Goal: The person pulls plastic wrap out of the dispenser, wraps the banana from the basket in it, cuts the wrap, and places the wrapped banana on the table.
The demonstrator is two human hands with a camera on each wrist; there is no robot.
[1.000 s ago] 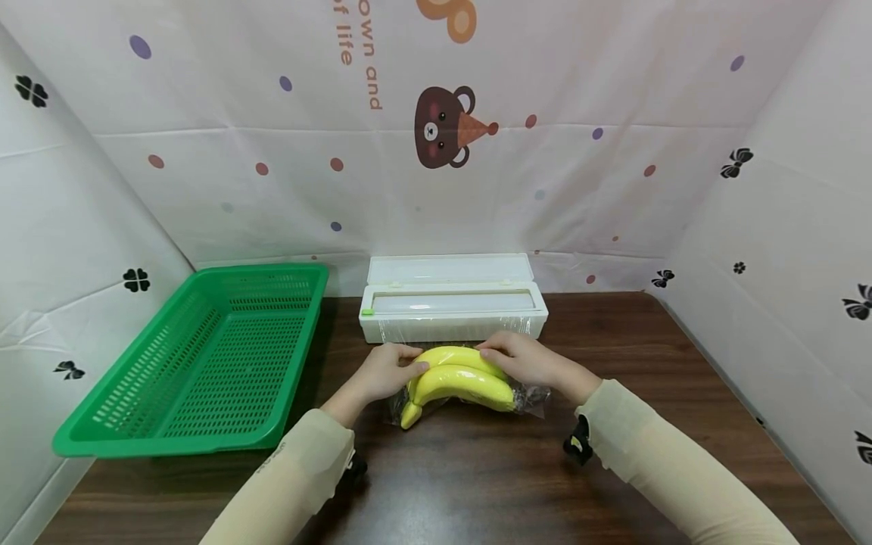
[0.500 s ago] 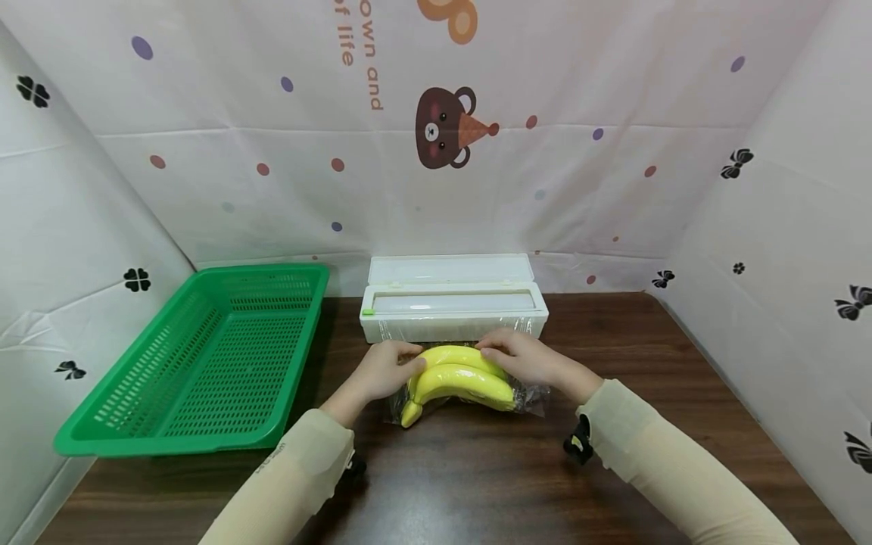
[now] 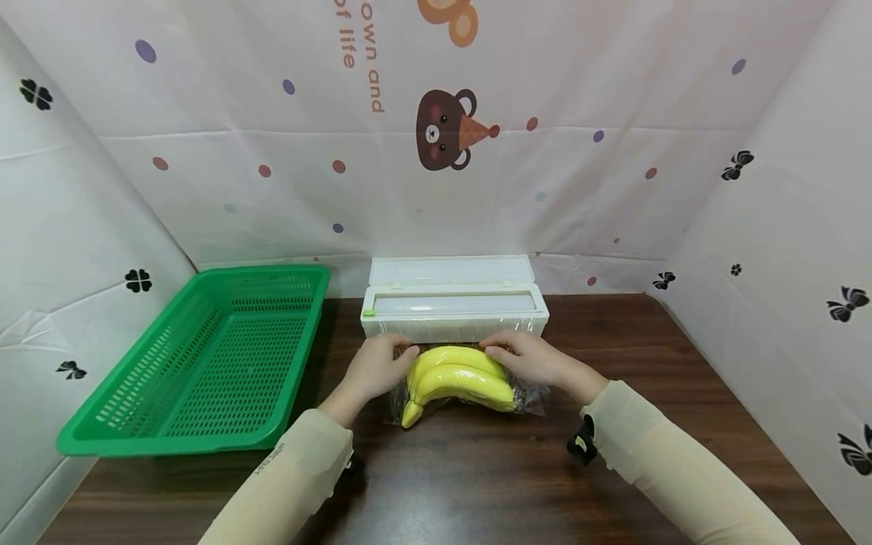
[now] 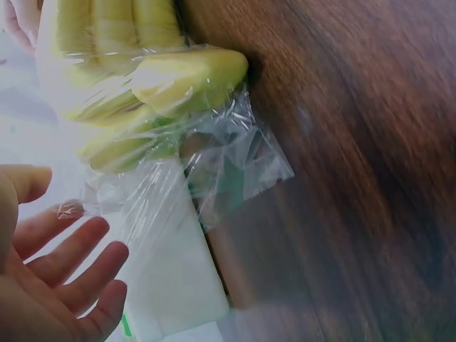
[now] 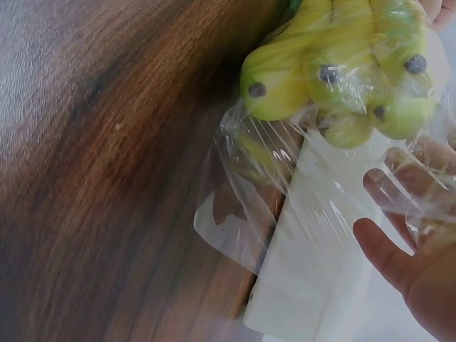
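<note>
A bunch of yellow bananas (image 3: 463,382) lies on the table, wrapped in clear plastic film (image 5: 242,192). My left hand (image 3: 376,369) is beside its left end. In the left wrist view those fingers (image 4: 78,249) are spread and relaxed, with a crumpled film edge at the index fingertip and the thumb apart. At the upper right of the bunch is my right hand (image 3: 534,357). Its thumb and fingers stand apart in the right wrist view, the film lying over the fingers. Loose film sticks out past both ends of the bananas.
A white film dispenser box (image 3: 453,327) with its lid raised stands right behind the bananas, film hanging at its front. On the left is a green plastic basket (image 3: 272,439). Patterned white cloth (image 3: 586,204) surrounds the dark wooden table (image 3: 463,484).
My left hand has shifted a little left and back, its thumb coming off the banana. The right hand and the bananas have hardly moved.
</note>
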